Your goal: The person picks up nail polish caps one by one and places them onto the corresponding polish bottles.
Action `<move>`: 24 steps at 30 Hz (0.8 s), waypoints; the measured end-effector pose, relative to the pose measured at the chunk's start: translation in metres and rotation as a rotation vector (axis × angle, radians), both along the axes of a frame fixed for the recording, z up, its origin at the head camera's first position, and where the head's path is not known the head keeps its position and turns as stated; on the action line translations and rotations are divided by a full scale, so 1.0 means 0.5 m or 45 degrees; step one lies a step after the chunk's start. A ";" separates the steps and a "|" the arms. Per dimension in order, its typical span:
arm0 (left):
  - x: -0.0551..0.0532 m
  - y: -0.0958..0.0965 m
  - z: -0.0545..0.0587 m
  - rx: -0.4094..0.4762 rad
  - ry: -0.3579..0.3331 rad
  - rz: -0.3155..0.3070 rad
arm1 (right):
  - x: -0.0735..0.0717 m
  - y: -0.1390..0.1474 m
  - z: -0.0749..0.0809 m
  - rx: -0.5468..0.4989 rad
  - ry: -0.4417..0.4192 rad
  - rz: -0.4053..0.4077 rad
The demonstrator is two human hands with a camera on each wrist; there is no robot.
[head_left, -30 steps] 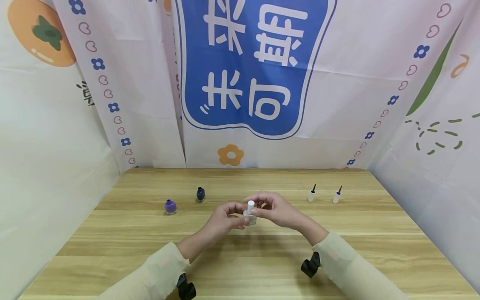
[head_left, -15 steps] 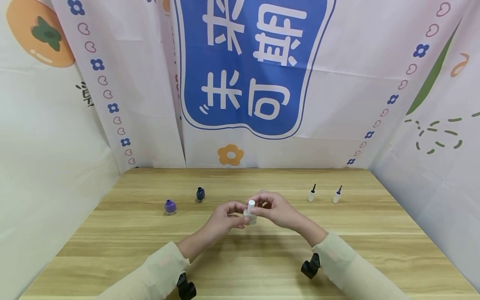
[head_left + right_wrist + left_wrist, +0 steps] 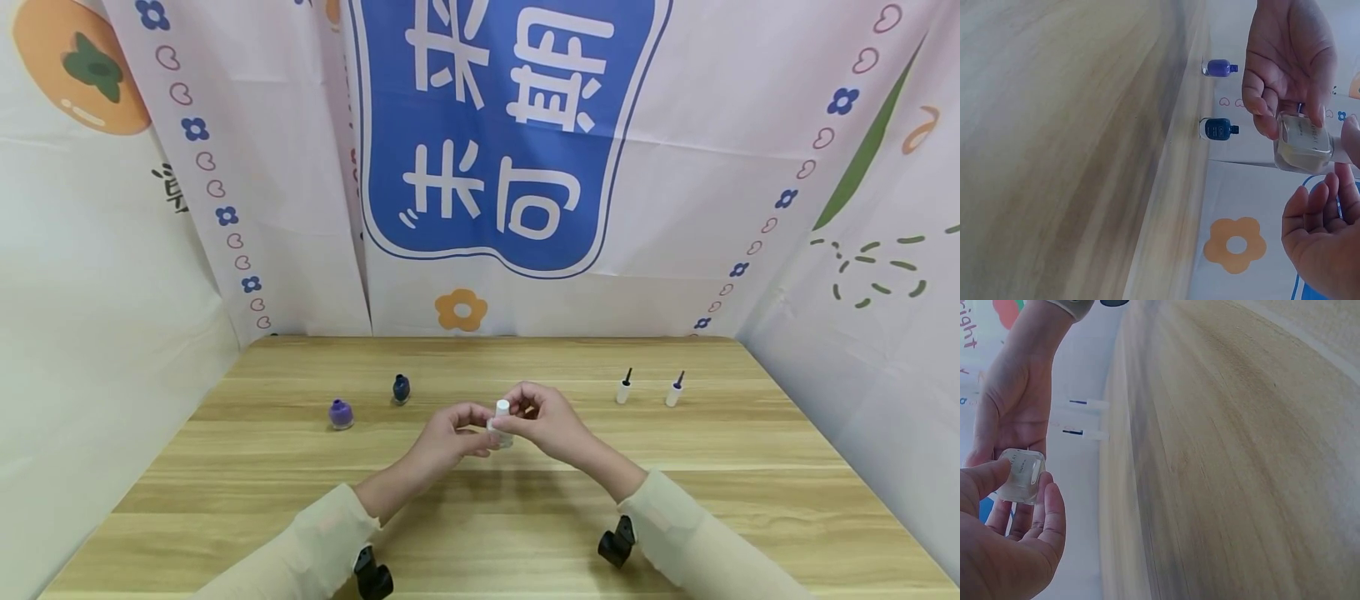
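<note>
A clear, pale nail polish bottle with a white cap is held above the table between both hands. My left hand pinches the glass body between thumb and fingers. At the cap, my right hand grips with thumb and fingertips, its other fingers curled behind. The cap sits on the bottle's neck. In the left wrist view the square glass of the nail polish bottle shows faint lettering, with the left thumb across its side.
An uncapped purple polish bottle and an uncapped dark blue one stand at the left. Two white caps, one with a black brush, one with a purple brush, stand brush-up at the right. Printed cloth hangs behind the wooden table.
My right hand has turned slightly and shifted its thumb leftward across the cap. The left hand and the bottle stay almost where they were.
</note>
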State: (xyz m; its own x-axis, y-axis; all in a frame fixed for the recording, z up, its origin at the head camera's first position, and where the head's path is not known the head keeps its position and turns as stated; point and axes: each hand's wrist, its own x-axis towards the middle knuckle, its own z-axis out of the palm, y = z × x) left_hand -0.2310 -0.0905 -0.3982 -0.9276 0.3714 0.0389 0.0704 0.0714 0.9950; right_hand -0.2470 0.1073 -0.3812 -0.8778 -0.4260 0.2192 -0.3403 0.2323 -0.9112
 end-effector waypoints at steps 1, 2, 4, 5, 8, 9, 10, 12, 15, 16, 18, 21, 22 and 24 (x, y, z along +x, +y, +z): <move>0.001 0.000 0.000 0.000 0.000 0.001 | 0.001 -0.001 -0.001 -0.003 -0.003 -0.010; 0.001 0.001 0.000 0.000 0.001 0.001 | 0.002 -0.002 -0.002 -0.005 -0.004 -0.017; 0.001 0.001 0.000 -0.002 0.004 0.003 | 0.003 -0.003 -0.002 -0.006 -0.005 -0.028; 0.001 0.001 0.000 -0.003 0.005 0.004 | 0.003 -0.003 -0.002 -0.006 -0.006 -0.030; -0.001 0.001 -0.001 -0.009 -0.007 0.010 | 0.001 -0.001 -0.002 -0.004 -0.004 -0.012; -0.001 0.000 -0.001 -0.012 -0.013 0.014 | -0.001 0.001 -0.001 -0.001 0.000 -0.001; -0.002 0.000 -0.001 -0.016 -0.021 0.018 | -0.002 0.003 -0.001 0.002 0.003 0.011; -0.002 -0.001 0.000 -0.022 -0.032 0.025 | -0.006 0.009 0.001 0.006 0.008 0.045; -0.002 -0.003 0.001 -0.028 -0.043 0.031 | -0.012 0.019 0.003 0.018 0.011 0.097; -0.002 -0.004 0.002 -0.028 -0.045 0.030 | -0.013 0.021 0.004 0.022 0.012 0.116; -0.001 -0.004 0.002 -0.029 -0.047 0.030 | -0.015 0.025 0.006 0.030 0.019 0.152; -0.002 -0.004 0.001 -0.035 -0.041 0.030 | -0.017 0.028 0.005 0.037 0.033 0.196; -0.002 -0.003 0.000 -0.036 -0.038 0.031 | -0.018 0.028 0.005 0.042 0.038 0.206; -0.003 -0.003 -0.001 -0.042 -0.028 0.034 | -0.018 0.027 0.004 0.046 0.045 0.219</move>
State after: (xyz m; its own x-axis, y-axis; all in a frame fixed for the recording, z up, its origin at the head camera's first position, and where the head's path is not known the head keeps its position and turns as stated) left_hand -0.2324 -0.0918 -0.3990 -0.9376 0.3476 0.0062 0.0458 0.1057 0.9933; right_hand -0.2558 0.1210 -0.3792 -0.7832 -0.5775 0.2304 -0.4096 0.2004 -0.8900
